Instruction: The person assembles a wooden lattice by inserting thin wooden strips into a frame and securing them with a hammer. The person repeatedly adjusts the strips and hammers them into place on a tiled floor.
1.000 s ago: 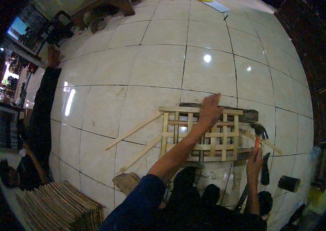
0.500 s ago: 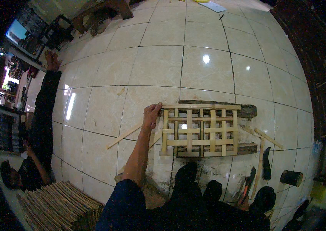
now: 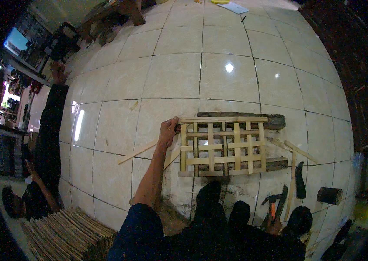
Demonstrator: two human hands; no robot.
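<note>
My left hand (image 3: 169,131) is closed on the far left corner of a woven lattice panel (image 3: 211,148) made of pale, flat bamboo-like strips. The panel rests across two dark wooden beams, the far beam (image 3: 276,121) and the near beam (image 3: 277,164). Low on the right, my right hand (image 3: 273,226) grips a hammer (image 3: 272,209) by its orange and black handle, the head pointing away from me. Right beside the hammer lies a long dark blade (image 3: 283,198), partly overlapped by it.
Loose pale strips (image 3: 138,152) lie left and right of the panel. A dark curved piece (image 3: 299,180) and a dark cylinder (image 3: 329,196) are at right. Bundled thin slats (image 3: 69,230) sit at lower left, near another person (image 3: 47,143) on the floor.
The hammer in my right hand has come up, so its head now shows beside the blade. My left hand keeps its hold on the panel corner; the view has shifted slightly.
</note>
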